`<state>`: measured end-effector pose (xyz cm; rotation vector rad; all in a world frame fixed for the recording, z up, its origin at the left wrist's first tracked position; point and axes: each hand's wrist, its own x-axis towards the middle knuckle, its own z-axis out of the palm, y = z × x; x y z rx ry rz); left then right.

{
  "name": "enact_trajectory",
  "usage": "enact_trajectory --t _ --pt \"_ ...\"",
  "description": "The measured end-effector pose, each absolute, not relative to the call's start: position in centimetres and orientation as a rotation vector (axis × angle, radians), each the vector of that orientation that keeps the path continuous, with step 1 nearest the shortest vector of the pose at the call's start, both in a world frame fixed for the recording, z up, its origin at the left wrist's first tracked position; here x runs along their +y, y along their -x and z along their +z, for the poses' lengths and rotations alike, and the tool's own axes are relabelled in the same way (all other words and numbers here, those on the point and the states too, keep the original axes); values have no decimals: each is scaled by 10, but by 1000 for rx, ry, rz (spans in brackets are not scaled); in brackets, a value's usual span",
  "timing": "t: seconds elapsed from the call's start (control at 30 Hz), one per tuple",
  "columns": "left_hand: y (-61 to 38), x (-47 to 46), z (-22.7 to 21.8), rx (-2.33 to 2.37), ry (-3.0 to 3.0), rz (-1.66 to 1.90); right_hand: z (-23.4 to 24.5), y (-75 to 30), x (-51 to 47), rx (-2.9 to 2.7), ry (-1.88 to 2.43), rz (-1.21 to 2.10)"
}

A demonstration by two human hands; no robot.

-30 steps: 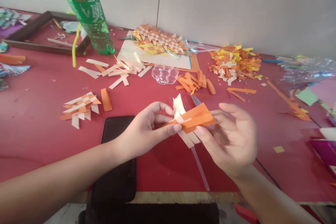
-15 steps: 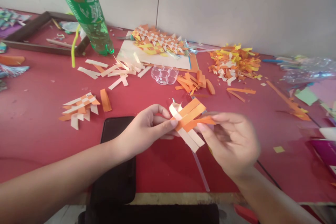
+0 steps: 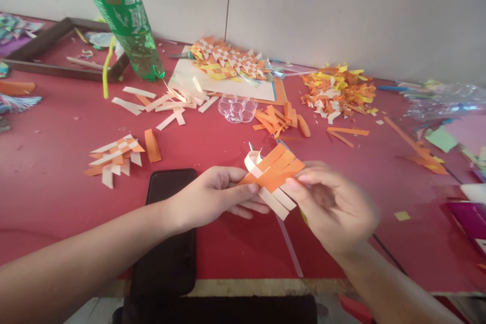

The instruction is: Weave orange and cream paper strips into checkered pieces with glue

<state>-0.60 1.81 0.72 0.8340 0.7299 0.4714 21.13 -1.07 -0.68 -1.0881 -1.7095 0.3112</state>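
Between my hands is a small weave of orange and cream paper strips [image 3: 274,168], held above the table's front half. My left hand [image 3: 216,195] pinches its left corner, thumb on top and fingers underneath. On the right side, thumb and forefinger of my right hand [image 3: 334,200] are closed on the end of an orange strip. One cream strip curls up at the weave's upper left, and two cream ends hang toward the lower right. To the left lies another woven piece [image 3: 117,154] beside a folded orange strip [image 3: 152,145].
A black phone [image 3: 167,243] lies by my left forearm. Behind are loose cream strips [image 3: 167,104], orange strips [image 3: 281,119], a clear flower-shaped palette [image 3: 238,108] and a pile of scraps [image 3: 339,91]. A green bottle [image 3: 125,20] stands near a dark frame [image 3: 38,65].
The orange strip in my right hand has swung up and now lies flat beside the other orange strips. My left hand's fingers have shifted slightly lower and spread under the weave.
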Motion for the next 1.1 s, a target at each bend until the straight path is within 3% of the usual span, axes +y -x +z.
enact_trajectory --t 0.27,1.1 --pt "6 15 5 692 -821 513 10 -214 -6 -2074 940 -151" --pt "1 16 3 663 -847 651 4 -207 -7 -2360 772 -58"
